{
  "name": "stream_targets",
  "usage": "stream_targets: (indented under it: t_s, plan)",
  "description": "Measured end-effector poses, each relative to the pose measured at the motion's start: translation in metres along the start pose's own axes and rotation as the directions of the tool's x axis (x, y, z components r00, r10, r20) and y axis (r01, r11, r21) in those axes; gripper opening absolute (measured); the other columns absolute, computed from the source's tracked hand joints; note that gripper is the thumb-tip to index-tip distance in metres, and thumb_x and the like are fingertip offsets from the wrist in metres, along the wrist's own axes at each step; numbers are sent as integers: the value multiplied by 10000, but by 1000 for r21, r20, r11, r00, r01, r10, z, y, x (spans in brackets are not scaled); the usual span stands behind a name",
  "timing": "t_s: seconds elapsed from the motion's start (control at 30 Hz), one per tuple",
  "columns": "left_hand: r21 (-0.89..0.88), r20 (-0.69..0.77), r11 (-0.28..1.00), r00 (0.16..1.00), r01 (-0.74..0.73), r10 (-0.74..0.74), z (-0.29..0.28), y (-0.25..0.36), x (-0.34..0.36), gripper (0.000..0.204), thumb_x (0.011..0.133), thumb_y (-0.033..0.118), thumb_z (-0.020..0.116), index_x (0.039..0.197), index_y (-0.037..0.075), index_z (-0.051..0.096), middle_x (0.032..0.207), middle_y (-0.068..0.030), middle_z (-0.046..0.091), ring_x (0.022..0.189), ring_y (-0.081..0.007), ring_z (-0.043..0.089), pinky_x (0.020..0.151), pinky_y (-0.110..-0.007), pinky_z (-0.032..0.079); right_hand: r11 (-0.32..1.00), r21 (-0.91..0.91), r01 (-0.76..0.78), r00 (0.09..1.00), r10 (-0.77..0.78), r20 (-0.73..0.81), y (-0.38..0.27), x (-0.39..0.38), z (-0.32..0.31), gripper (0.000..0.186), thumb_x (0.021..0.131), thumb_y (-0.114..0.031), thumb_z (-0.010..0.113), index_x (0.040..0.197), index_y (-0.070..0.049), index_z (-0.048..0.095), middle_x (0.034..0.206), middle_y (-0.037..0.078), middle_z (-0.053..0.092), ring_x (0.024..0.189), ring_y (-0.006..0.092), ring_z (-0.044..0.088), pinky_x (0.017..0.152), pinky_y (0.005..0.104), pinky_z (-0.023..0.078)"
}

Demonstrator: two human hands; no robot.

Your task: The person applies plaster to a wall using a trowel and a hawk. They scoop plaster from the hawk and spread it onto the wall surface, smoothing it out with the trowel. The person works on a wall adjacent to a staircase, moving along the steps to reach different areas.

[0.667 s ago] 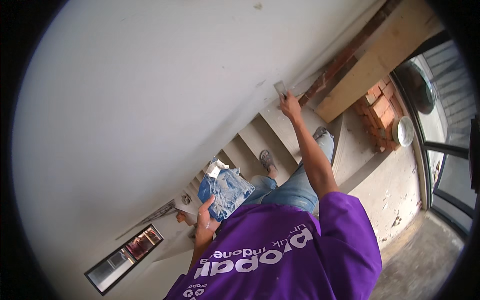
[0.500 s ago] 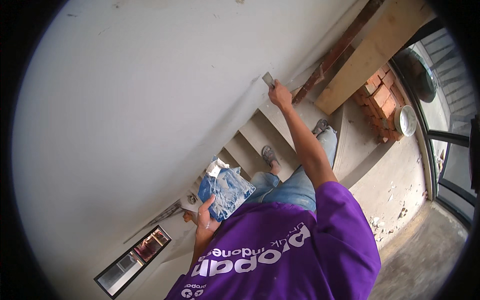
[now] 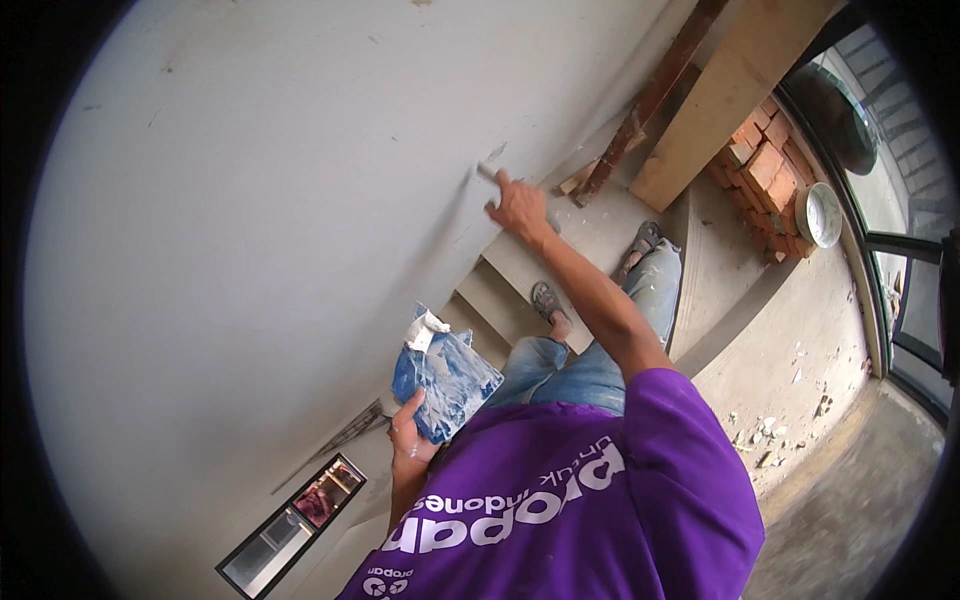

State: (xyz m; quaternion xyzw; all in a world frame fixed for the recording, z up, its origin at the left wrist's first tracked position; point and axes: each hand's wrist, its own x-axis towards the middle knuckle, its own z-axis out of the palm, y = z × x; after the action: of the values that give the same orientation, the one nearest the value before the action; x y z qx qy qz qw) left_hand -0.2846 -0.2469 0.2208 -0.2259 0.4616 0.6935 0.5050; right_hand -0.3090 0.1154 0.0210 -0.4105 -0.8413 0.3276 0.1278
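Note:
My left hand (image 3: 408,436) grips the lower left edge of a blue, putty-smeared board (image 3: 448,388). A lump of white putty (image 3: 424,333) sits at its upper corner. Out in front, my right hand (image 3: 522,208) is closed round a small putty knife (image 3: 488,171), whose handle is mostly hidden. The blade lies at the pale wall (image 3: 280,210), close to a small grey mark (image 3: 497,151) there.
Concrete stair steps (image 3: 520,285) run along the wall's foot, with my sandalled feet on them. Beyond stand a reddish-brown post (image 3: 640,125), a wooden plank (image 3: 735,100), stacked bricks (image 3: 765,185) and a round pale bucket (image 3: 820,215). Rubble (image 3: 765,432) lies on the right.
My right hand has swept the putty knife leftward along the wall, and the hand has turned. My left hand and the blue board stay nearly in place; the view has shifted slightly.

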Motion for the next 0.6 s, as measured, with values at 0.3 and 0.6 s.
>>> stream_targets:
  t_s: [0.3, 0.6]
  plan:
    - [103, 25, 993, 997, 64, -67, 0, 16, -5, 528, 911, 159, 579, 1368, -30, 393, 1324, -195, 529, 1215, -337, 527, 1049, -482, 404, 642, 590, -490, 717, -87, 691, 98, -106, 101, 644, 705, -126, 660, 1288, 8, 422, 794, 126, 620, 584, 181, 610, 518, 329, 501]
    - [143, -21, 984, 995, 103, -101, -3, 17, -11, 501, 929, 173, 554, 1360, -31, 401, 1310, -197, 538, 1187, -337, 549, 1026, -470, 432, 633, 753, -181, 983, 97, 154, 32, -53, 52, 544, 777, -82, 572, 1305, -14, 457, 794, 111, 584, 687, 235, 572, 662, 341, 483]
